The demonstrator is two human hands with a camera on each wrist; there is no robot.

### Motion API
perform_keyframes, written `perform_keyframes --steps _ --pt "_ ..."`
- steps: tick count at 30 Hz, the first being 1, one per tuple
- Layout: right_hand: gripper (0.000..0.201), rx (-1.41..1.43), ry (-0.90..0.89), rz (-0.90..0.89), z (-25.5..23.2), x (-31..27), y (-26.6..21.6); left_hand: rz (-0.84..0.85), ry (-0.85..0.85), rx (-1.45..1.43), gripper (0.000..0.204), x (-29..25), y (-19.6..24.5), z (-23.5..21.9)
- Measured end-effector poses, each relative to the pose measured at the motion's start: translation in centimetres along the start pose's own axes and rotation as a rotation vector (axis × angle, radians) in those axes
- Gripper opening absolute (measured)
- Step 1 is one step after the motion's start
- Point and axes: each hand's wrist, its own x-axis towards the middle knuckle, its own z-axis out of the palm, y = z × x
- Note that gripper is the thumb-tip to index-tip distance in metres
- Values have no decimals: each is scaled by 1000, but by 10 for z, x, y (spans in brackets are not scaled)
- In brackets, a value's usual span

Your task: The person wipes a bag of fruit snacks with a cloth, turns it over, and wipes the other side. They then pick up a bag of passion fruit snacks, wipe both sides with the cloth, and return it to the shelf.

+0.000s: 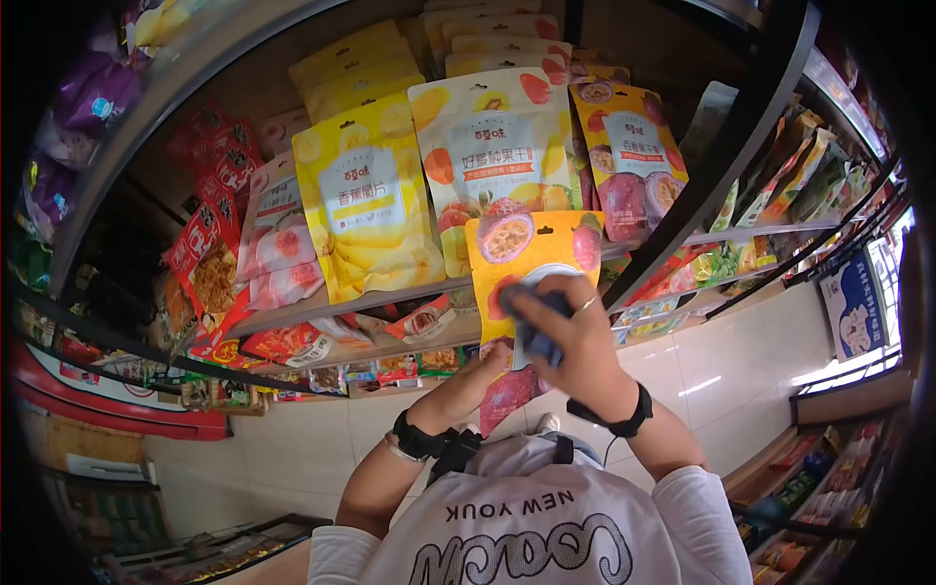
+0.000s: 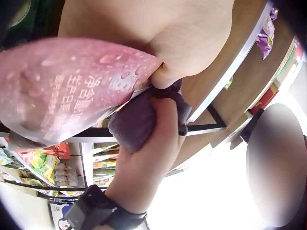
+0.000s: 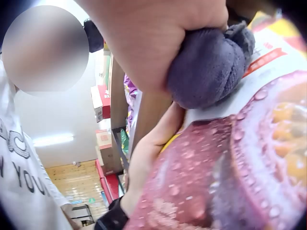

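Note:
My left hand [image 1: 476, 388] grips the left edge of an orange-yellow snack bag [image 1: 485, 283] printed with passion fruit, held upright in front of the shelf. A folded dark blue-grey cloth [image 1: 534, 327] is bunched in my right hand [image 1: 591, 353], pressed against the front of the bag. In the right wrist view the cloth [image 3: 204, 69] lies on the white label, above a large printed passion fruit. The left wrist view shows the bag's purple-pink lower part [image 2: 62, 86], with the cloth [image 2: 134, 122] beside the left thumb.
Upright bags line the shelf: a yellow banana chip bag [image 1: 361, 205], a mixed dried fruit bag [image 1: 487, 136] and another passion fruit bag [image 1: 632, 146]. Red snack packets [image 1: 207, 255] stand at the left. A black shelf post [image 1: 726, 146] rises on the right. Below is a tiled floor [image 1: 717, 375].

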Motion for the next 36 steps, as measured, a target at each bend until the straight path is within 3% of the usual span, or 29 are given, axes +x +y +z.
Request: perform_keyframes --steps 2,5,7,9,10,12,15,17,21,22,24,28,31,35,36 --pt "67 44 -84 -66 0 -3 -6 49 -23 -18 54 1 1 -1" --pt "67 12 1 12 -5 4 5 17 -15 80 53 2 -1 -7" --pt "66 -44 60 138 -6 8 5 -33 -57 -25 51 2 -2 -5" --pt "65 32 -35 12 7 -3 -2 20 -5 -47 51 4 -16 -8" --pt "63 125 -104 -50 11 -7 -9 6 49 80 51 3 -15 -10" --pt "62 123 -72 -30 11 -6 -5 19 55 14 53 6 -18 -13" --pt "63 -53 43 164 9 -2 2 13 88 -114 56 4 -20 -11" --pt "67 -41 -16 80 17 -11 -7 -12 128 -214 57 0 -5 -2" --pt "72 92 -125 -132 22 -23 -4 138 94 -400 56 -2 4 2" --pt "70 3 -68 -85 16 -18 1 140 145 -446 56 -4 23 18" --pt "63 -101 6 -21 3 -4 4 135 117 -411 59 -6 7 4" --pt "52 0 -139 -235 24 -28 -11 182 80 -389 66 -2 30 12" --pt "52 -4 -129 -296 25 -32 -9 206 50 -387 71 -1 33 7" --pt "55 -66 -9 -216 25 -32 -2 225 27 -456 72 -3 40 9" --pt "52 -26 -64 -249 23 -33 -6 227 65 -376 71 -1 36 6"
